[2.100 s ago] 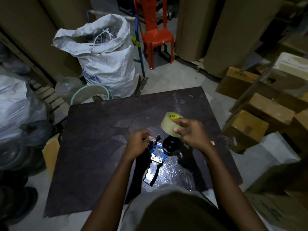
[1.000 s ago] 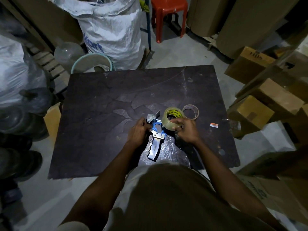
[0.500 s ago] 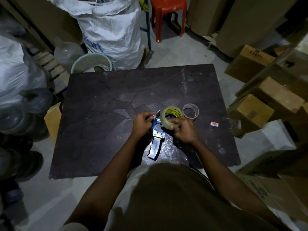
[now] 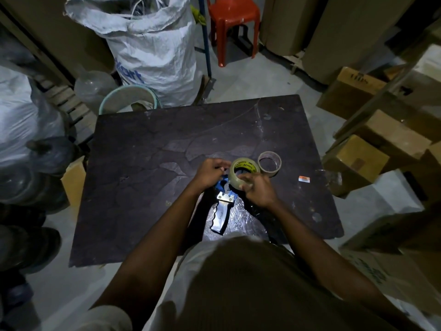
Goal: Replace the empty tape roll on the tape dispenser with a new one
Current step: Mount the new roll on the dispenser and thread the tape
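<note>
My right hand [image 4: 259, 189] fingers grip the new roll [image 4: 243, 172] on the dispenser [image 4: 223, 204], my left hand [image 4: 210, 174] fingers pinching its front, empty core [image 4: 269, 163] beside.

The table [image 4: 143, 187] is dark brown with paler cracked patches. The tape dispenser [image 4: 223, 209] is blue with a silvery handle. The new tape roll [image 4: 235, 179] is clear beige with a yellow-and-black label inside. Far off stand a red chair [image 4: 232, 17] and a white sack [image 4: 155, 48] with blue lettering; brown cardboard boxes [image 4: 381, 149] sit right.

Tape dispenser [image 4: 223, 206] head hidden under left hand [image 4: 208, 174].
</note>
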`<state>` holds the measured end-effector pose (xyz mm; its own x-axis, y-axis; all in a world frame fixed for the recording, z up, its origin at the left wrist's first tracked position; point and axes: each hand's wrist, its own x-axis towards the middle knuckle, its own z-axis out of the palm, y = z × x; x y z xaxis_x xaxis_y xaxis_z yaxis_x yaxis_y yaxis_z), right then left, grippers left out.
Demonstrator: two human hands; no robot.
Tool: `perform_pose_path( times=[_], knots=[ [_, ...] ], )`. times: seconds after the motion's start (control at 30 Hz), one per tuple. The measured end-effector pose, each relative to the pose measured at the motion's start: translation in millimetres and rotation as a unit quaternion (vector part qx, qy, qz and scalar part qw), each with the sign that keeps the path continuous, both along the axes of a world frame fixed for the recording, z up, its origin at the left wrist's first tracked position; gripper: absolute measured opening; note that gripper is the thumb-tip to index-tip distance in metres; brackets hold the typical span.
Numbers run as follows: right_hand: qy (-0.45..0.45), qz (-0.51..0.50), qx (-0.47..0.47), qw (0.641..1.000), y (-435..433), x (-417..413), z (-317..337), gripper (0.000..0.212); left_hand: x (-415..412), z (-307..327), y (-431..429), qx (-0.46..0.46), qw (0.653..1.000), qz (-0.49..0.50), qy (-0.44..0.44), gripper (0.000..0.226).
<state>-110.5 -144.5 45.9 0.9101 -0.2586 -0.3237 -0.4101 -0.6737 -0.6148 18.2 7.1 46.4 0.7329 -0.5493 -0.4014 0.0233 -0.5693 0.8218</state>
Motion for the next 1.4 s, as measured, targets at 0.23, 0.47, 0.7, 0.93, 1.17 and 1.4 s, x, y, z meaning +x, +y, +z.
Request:
perform_pose_path(
  times=[0.23,0.47,0.7,0.93,1.17,1.4],
  knots=[
    [0.006,0.008,-0.063,0.998,11.3,4.4,-16.5,0.037,-1.8,1.7,-1.3,0.014,0.999,-0.033,-0.010,0.054],
    [0.005,0.034,-0.094,0.995,9.5,6.0,-17.0,0.036,4.5,7.2,-1.8,0.060,0.991,-0.092,-0.077,0.060],
    [-0.009,0.055,-0.123,0.991,11.9,7.9,-9.9,0.034,4.2,11.2,2.9,0.127,0.968,-0.164,-0.142,0.060],
    [-0.006,0.003,-0.081,0.997,-13.1,23.6,1.7,0.090,-9.7,-2.5,11.9,0.141,0.953,-0.153,-0.219,0.061],
    [0.026,0.010,-0.062,0.998,-15.4,28.9,0.5,0.091,-17.2,-2.4,12.4,0.235,0.901,-0.197,-0.306,0.061],
    [0.050,-0.018,-0.042,0.998,-10.3,15.4,-16.1,0.092,-27.9,-21.5,19.2,0.274,0.874,-0.194,-0.350,0.045]
  ],
)
